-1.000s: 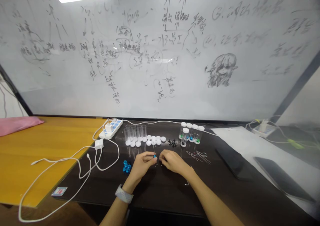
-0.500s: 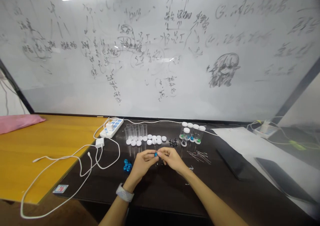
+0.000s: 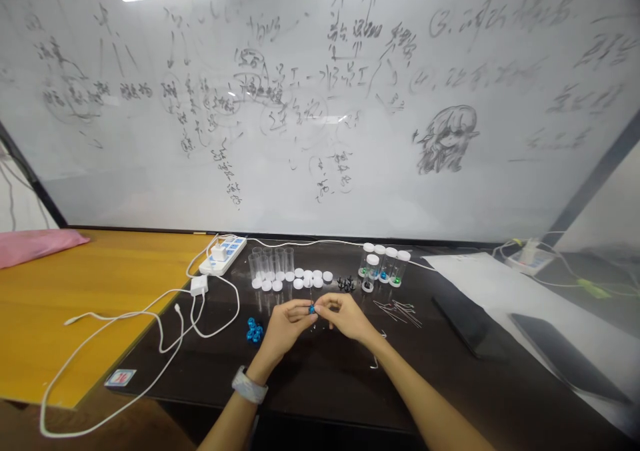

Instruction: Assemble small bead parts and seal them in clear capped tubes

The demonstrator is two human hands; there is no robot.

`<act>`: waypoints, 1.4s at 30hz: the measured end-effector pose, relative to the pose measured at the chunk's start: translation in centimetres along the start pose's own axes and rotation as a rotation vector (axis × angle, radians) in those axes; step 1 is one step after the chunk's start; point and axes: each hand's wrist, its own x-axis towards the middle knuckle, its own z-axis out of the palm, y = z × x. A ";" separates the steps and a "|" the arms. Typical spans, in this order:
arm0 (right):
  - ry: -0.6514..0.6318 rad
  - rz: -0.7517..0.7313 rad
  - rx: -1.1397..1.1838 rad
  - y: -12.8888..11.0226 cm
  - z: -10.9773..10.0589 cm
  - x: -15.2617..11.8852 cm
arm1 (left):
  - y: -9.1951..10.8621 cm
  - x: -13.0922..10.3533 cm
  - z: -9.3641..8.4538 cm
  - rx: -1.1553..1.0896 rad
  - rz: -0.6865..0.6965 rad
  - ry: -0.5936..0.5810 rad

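My left hand (image 3: 284, 328): fingers narrowed on one blue ball (image 3: 312, 310). My right hand (image 3: 346, 318): fingers against it, grip unclear. Beyond, rightward: five capped tubes (image 3: 391, 264), done. Leftward: uncapped tubes (image 3: 278, 263), loose blue balls (image 3: 254, 332), left.

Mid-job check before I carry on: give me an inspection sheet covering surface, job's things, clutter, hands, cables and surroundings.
Surface: dark table, glossy.
Job's things: blue part held; blue pieces to the left; tubes, caps, black pieces and capped tubes behind.
Clutter: card at left edge; dark slabs and paper right.
Hands: left hand pinches blue part; right hand has fingertips at it.
Cables: looped left, partly on yellow table; others far right.
Surroundings: whiteboard behind, written on.
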 end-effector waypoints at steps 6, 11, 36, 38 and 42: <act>0.073 -0.047 -0.155 0.6 0.3 0.0 | -0.5 0.2 -0.1 0.062 0.050 0.031; 0.110 -0.107 -0.259 0.2 0.5 -0.2 | -0.9 0.3 -0.3 0.142 0.080 0.059; 0.126 -0.375 -0.611 -0.1 1.4 -1.1 | 0.0 -0.5 0.5 0.307 0.198 0.139; 0.126 -0.395 -0.641 -0.2 1.5 -1.1 | 0.1 -0.5 0.6 0.308 0.197 0.142; 0.155 -0.428 -0.694 0.1 1.9 -1.0 | 0.2 -0.5 0.7 0.296 0.177 0.160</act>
